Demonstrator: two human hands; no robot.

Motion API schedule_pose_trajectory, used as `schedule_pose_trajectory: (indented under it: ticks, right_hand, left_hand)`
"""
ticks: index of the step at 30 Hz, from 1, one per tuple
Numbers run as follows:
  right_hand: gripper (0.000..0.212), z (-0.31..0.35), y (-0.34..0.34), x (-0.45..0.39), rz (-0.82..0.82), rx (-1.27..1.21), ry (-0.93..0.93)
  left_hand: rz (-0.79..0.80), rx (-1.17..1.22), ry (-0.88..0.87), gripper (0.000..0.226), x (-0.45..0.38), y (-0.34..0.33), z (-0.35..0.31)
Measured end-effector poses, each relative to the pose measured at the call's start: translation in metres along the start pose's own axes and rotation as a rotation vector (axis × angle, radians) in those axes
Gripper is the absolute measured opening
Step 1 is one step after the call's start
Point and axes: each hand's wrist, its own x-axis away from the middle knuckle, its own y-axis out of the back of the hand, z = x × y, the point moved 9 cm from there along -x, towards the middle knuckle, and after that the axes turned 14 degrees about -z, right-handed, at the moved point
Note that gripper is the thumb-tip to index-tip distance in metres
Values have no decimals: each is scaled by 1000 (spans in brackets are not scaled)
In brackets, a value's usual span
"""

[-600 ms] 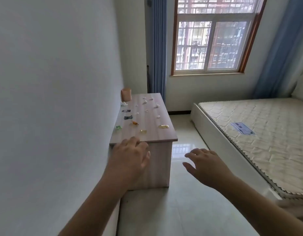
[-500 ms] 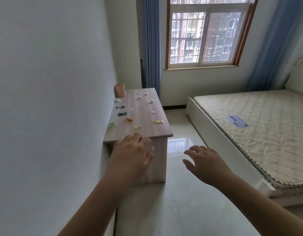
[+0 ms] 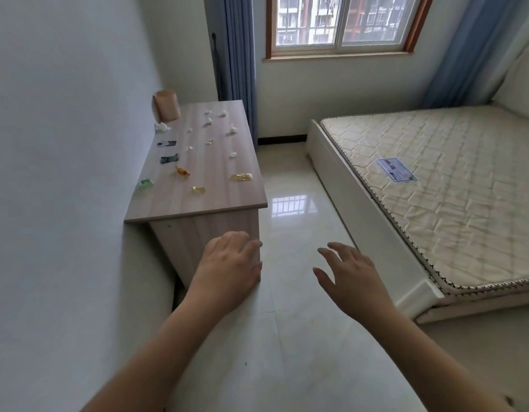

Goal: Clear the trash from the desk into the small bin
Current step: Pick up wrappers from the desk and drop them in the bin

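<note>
A wooden desk (image 3: 218, 200) stands against the left wall. Several bits of trash lie on it: yellow wrappers (image 3: 241, 177), a green wrapper (image 3: 146, 183), an orange candy wrapper (image 3: 182, 171), dark packets (image 3: 169, 159) and white paper scraps (image 3: 233, 131). A small tan bin (image 3: 166, 105) stands at the desk's far left corner. My left hand (image 3: 229, 270) hovers in front of the desk's near end, fingers apart and holding nothing. My right hand (image 3: 351, 276) is stretched over the floor, open and holding nothing.
A bare mattress (image 3: 453, 185) on a white bed frame (image 3: 361, 227) fills the right side. A glossy tiled floor (image 3: 290, 221) runs between the desk and the bed. Blue curtains (image 3: 238, 49) and a window (image 3: 340, 22) are at the far wall.
The view has tilted down and moved closer to the desk. Both hands now sit lower in the view, in front of the desk's end; they hold nothing as before.
</note>
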Motion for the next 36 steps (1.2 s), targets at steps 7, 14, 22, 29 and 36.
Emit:
schedule_pose_trajectory:
  ticks: [7,14,22,29,36]
  right_hand:
    - [45,19,-54,-43,79,-70,82]
    - [34,81,-106,-125,3,-99,194]
    - [33,136,-189,-215,99,-124,231]
    - [40,129,-235,-274,150,-118,123]
    - [46,104,-285,-352,199,-139,72]
  left_hand:
    - [-80,29,116,25,-8,-31,34]
    - [-100,-77,211,30,-31,-63,127]
    - [-104,-2,281,30,-72,-100,239]
    - [17,60,283,35,-134,-149,297]
    - [74,112,351,34,-200,-216,328]
